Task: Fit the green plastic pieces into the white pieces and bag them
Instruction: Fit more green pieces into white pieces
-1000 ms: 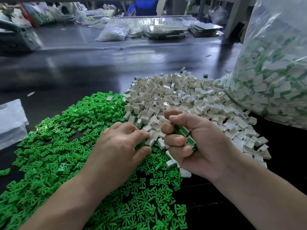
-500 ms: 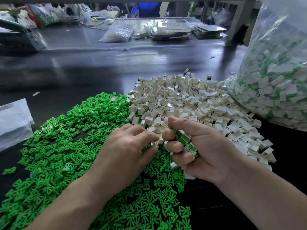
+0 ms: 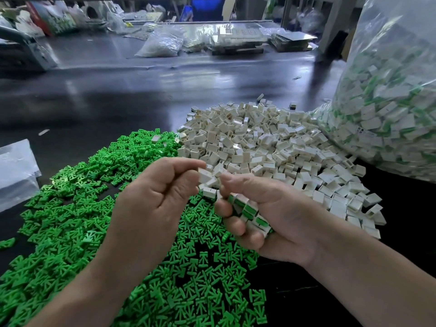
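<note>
Nearest the camera, two bare forearms reaching in from the bottom edge, above a dark table (image 3: 141,95).

Under and around them, a broad, loose heap of green plastic pieces (image 3: 70,208), small and flat with splayed prongs, spread over the left and centre of the table.

Just above that heap, the left hand (image 3: 155,201), palm toward the camera, thumb and forefinger pinching a single white piece (image 3: 204,175), remaining fingers curled in.

Right beside it, the right hand (image 3: 271,218), fingers wrapped round a short row of assembled pieces (image 3: 250,212), white shells with green showing at their ends. Thumb stretched toward the left hand's piece; whether touching it, cannot tell.

Beyond the hands, a mound of white pieces (image 3: 271,147), little hollow boxes, meeting the green heap at its left edge. One stray white box (image 3: 156,138) lying on the green.

On the right, touching the white mound, a tall clear plastic bag (image 3: 389,102) bulging with fitted white-and-green parts.

At the left edge, a crumpled plastic sheet (image 3: 16,171), beside the green heap.

Farther back, bare glossy tabletop, then a smaller clear bag (image 3: 162,43) of pale parts, stacked trays (image 3: 238,38) and blurred clutter along the far side.
</note>
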`<action>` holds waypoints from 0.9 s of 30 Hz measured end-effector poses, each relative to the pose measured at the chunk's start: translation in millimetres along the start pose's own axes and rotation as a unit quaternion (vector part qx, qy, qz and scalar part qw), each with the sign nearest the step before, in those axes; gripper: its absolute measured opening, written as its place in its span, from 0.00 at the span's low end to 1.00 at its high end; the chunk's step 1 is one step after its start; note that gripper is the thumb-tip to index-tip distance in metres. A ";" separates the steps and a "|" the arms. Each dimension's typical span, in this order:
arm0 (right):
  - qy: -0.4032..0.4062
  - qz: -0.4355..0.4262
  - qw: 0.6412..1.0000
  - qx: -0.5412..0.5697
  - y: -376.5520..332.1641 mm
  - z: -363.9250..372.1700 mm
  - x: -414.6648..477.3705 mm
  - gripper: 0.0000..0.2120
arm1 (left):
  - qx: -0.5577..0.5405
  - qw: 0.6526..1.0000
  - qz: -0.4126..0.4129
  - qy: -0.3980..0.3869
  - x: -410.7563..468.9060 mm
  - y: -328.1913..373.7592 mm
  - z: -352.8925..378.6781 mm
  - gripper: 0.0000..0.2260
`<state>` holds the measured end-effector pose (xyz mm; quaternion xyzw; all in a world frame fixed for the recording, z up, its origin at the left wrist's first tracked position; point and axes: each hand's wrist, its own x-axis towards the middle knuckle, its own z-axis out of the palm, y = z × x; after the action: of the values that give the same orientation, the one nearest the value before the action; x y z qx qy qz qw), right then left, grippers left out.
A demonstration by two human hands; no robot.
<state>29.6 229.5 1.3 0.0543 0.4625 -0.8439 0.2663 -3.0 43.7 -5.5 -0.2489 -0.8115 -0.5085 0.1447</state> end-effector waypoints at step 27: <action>0.036 -0.045 0.998 -0.005 -7.2 0.9 -3.9 0.07 | 0.338 0.901 0.123 -0.243 -0.3 -3.8 -3.8 0.09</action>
<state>29.5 233.4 8.6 0.0627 0.4777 -0.8505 0.2112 -4.9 38.9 -6.8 -0.3990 -0.9074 -0.1054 0.0800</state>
